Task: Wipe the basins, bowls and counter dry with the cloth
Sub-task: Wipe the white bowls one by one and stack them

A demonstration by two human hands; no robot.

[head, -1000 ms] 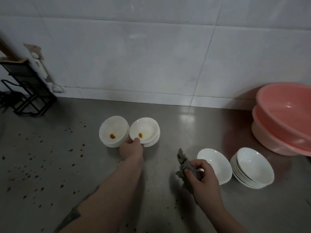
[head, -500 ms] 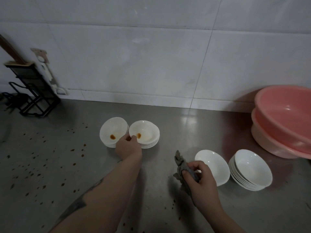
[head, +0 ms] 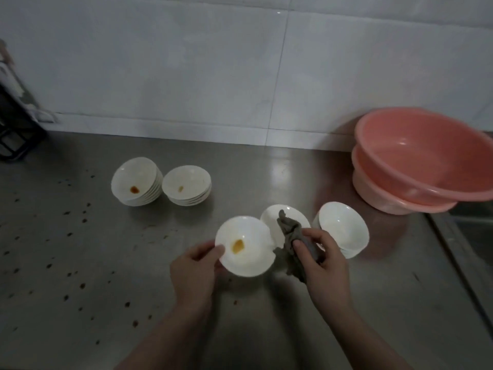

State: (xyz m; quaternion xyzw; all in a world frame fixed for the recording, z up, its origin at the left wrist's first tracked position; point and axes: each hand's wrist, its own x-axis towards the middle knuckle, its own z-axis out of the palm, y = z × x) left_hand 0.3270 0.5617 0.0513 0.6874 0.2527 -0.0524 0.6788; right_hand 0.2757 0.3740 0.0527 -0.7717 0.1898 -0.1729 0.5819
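Steel tabletop (head: 266, 329) spattered brown. Bowl (head: 244, 245) now lifted off far stack (head: 186, 186), gripped at rim by left hand (head: 193, 271), tilted, opening faced toward camera, brown drop inside. Cloth (head: 292, 241) bunched in right hand (head: 324, 260), long axis upright, just beside bowl. Wiping judged imminent.

Glossy bowl (head: 244, 247) (ceramic-looking), matt metal counter (head: 80, 263), plastic basins (head: 424, 161).

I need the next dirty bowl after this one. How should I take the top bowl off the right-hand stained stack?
Take the top bowl by its near rim, thumb inside, fingers under the lip, coming from the front. It nests in its stack, so only the rim offers a grip, and the neighbouring stack crowds its left side.
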